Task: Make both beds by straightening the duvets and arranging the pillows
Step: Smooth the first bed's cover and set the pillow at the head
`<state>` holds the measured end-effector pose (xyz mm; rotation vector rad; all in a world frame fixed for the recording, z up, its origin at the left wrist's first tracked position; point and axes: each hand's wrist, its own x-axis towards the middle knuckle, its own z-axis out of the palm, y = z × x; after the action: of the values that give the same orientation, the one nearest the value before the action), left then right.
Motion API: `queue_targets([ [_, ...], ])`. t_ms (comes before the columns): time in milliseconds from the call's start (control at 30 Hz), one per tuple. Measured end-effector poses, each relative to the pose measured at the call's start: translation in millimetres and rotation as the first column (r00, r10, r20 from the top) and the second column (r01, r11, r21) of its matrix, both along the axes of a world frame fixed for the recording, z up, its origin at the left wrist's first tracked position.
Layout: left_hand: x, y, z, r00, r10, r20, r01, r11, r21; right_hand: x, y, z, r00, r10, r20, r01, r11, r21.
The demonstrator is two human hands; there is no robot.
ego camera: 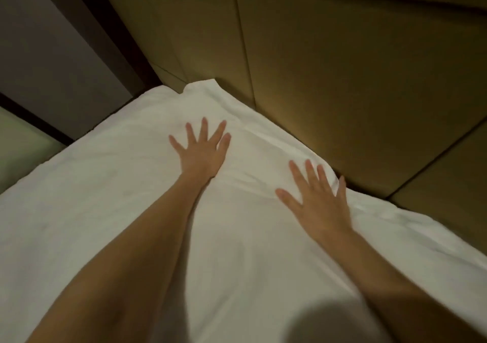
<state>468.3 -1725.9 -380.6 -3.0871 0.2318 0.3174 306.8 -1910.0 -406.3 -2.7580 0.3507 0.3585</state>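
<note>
A white duvet covers the bed and fills most of the view, raised in a soft mound near the headboard. My left hand lies flat on that mound with its fingers spread. My right hand presses flat on the duvet's far edge, fingers straight, right beside the headboard. The duvet's far corner touches the headboard. I cannot tell whether a pillow lies beneath the mound; none shows uncovered. Only one bed is in view.
A padded tan headboard with dark seams runs along the back and right. A dark frame and a grey wall stand at the left. A pale green surface lies left of the bed.
</note>
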Motion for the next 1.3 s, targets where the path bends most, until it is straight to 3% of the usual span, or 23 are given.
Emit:
queue_targets([
  [167,3,1,-6,0.999,-0.032,-0.02,0.03,0.995,-0.093,1,-2,-11,0.997,0.037,-0.063,-0.037,0.999,0.013],
  [333,-89,13,19,0.996,-0.09,-0.001,0.085,0.943,-0.322,-20,2,16,0.998,0.056,0.028,-0.058,0.996,0.063],
  [467,-169,10,32,0.995,-0.101,-0.001,0.097,0.956,-0.278,-66,4,56,0.992,0.082,0.094,-0.102,0.965,0.242],
  [567,-210,1,43,0.99,-0.137,-0.018,0.126,0.95,-0.285,-112,-2,77,0.979,0.155,0.129,-0.187,0.94,0.286],
  [733,-282,-8,66,0.989,-0.109,-0.105,0.06,0.921,-0.386,-178,-36,73,0.941,0.328,0.077,-0.329,0.944,-0.009],
  [800,-317,-15,68,0.994,-0.079,-0.082,0.047,0.941,-0.335,-191,-53,62,0.943,0.321,0.088,-0.32,0.947,-0.023],
  [900,-368,-43,51,0.985,-0.08,0.154,0.115,0.966,-0.233,-192,-71,43,0.933,0.337,0.124,-0.343,0.939,0.029],
  [967,-380,-64,32,0.978,-0.076,0.193,0.122,0.963,-0.24,-190,-78,40,0.924,0.348,0.162,-0.358,0.933,0.04],
  [1133,-352,-71,-11,0.99,-0.047,0.131,0.068,0.985,-0.159,-237,-108,60,0.896,0.355,0.266,-0.391,0.916,0.095],
  [1233,-344,-71,-15,0.991,-0.01,0.131,0.024,0.994,-0.109,-290,-112,56,0.813,0.491,0.313,-0.533,0.844,0.059],
  [1300,-352,-75,0,0.998,0.035,0.055,-0.027,0.99,-0.14,-311,-108,37,0.779,0.565,0.271,-0.591,0.806,0.019],
])
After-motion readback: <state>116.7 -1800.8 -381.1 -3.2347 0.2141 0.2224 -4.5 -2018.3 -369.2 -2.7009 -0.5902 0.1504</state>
